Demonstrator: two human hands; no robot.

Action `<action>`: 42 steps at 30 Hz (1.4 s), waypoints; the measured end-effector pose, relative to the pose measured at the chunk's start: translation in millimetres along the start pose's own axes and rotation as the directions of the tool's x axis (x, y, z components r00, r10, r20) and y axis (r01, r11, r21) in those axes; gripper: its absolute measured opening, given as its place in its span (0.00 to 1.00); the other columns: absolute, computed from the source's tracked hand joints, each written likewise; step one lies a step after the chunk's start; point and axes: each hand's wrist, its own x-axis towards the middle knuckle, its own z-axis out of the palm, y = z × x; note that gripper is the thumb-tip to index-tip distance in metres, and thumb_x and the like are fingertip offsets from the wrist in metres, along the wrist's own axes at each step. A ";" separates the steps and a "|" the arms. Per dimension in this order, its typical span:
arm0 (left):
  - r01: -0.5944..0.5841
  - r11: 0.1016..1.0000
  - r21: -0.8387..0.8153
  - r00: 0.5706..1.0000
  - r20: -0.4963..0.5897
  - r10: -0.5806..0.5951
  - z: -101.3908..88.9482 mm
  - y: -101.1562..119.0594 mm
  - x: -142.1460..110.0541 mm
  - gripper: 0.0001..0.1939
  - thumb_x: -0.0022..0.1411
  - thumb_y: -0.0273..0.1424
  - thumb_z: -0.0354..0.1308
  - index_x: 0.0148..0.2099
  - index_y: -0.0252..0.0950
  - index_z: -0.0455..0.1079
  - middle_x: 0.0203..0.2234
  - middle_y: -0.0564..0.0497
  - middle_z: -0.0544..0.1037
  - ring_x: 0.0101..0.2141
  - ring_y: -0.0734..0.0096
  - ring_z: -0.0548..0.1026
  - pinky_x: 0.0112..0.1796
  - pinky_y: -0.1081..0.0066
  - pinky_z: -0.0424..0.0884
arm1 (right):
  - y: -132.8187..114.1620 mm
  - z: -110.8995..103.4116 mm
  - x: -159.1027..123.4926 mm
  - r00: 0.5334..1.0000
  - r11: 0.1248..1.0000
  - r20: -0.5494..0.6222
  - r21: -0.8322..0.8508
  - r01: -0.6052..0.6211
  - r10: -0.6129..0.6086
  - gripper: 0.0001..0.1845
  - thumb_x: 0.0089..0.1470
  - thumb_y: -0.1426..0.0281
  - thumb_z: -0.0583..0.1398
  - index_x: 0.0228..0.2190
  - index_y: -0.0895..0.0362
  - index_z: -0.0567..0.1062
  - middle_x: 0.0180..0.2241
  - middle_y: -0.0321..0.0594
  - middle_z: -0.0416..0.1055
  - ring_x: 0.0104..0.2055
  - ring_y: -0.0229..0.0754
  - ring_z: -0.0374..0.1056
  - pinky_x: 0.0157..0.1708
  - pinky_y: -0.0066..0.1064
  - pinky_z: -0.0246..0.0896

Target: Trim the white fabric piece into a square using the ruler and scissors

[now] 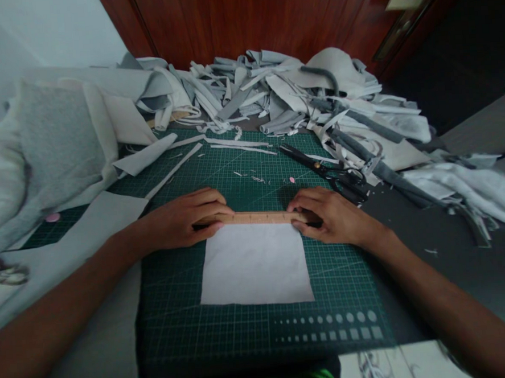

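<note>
A wooden ruler (pixel 254 217) lies across the green cutting mat (pixel 261 331), along the top edge of a white fabric square (pixel 255 263). My left hand (pixel 181 219) grips the ruler's left end, fingers over the top and thumb near the fabric. At the other end, my right hand (pixel 333 215) holds the ruler, its fingertips pressing down on it. Black-handled scissors (pixel 324 170) rest on the mat just above my right hand, not touching it.
Behind the mat rises a large heap of grey and white fabric scraps (pixel 281 96), against a reddish wooden door (pixel 246 18). Folded grey fabric (pixel 57 144) lies to the left. Thin offcuts and small snippets lie on the mat's upper part.
</note>
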 end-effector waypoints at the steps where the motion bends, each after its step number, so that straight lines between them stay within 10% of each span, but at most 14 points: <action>1: 0.007 1.000 -0.014 1.000 -0.004 -0.007 0.2 -0.1 0.3 0.12 0.73 0.31 0.55 0.56 0.39 0.74 0.47 0.46 0.76 0.48 0.64 0.75 0.50 0.67 0.70 | -0.3 -0.2 0.1 1.000 1.000 0.005 0.005 -0.001 0.001 0.11 0.65 0.62 0.60 0.45 0.56 0.74 0.41 0.42 0.75 0.44 0.45 0.72 0.48 0.39 0.63; 42: 0.066 0.987 -0.147 0.995 -0.068 -0.076 1.6 -6.9 4.9 0.17 0.76 0.39 0.52 0.45 0.39 0.82 0.41 0.47 0.78 0.42 0.67 0.76 0.48 0.68 0.72 | 8.4 5.3 3.3 1.000 0.995 -0.006 0.100 -0.020 0.020 0.14 0.68 0.58 0.59 0.43 0.55 0.76 0.37 0.41 0.73 0.41 0.43 0.69 0.43 0.37 0.63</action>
